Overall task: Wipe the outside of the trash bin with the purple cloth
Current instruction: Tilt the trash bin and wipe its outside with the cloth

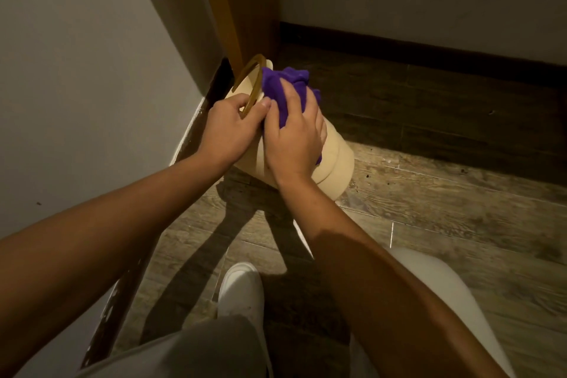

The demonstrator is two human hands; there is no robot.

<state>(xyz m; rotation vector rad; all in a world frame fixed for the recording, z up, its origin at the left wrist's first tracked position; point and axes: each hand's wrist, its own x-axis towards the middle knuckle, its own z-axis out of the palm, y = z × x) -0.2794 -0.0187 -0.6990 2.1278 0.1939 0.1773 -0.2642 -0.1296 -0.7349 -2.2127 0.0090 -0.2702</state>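
Observation:
A cream trash bin (336, 163) is tipped over, its rim toward the wall at the left and its base toward the right, lifted off the wooden floor. My left hand (228, 129) grips the bin's rim beside its brown handle (250, 83). My right hand (294, 138) presses the crumpled purple cloth (283, 86) against the bin's outer side, fingers spread over the cloth. Part of the cloth bunches up beyond my fingers, and a bit shows under my palm.
A pale wall (92, 70) stands close at the left, with a wooden door frame (242, 3) behind the bin. A dark skirting board (429, 52) runs along the far wall. My white shoe (242, 288) and grey trouser leg are below on the wood-look floor (445, 209).

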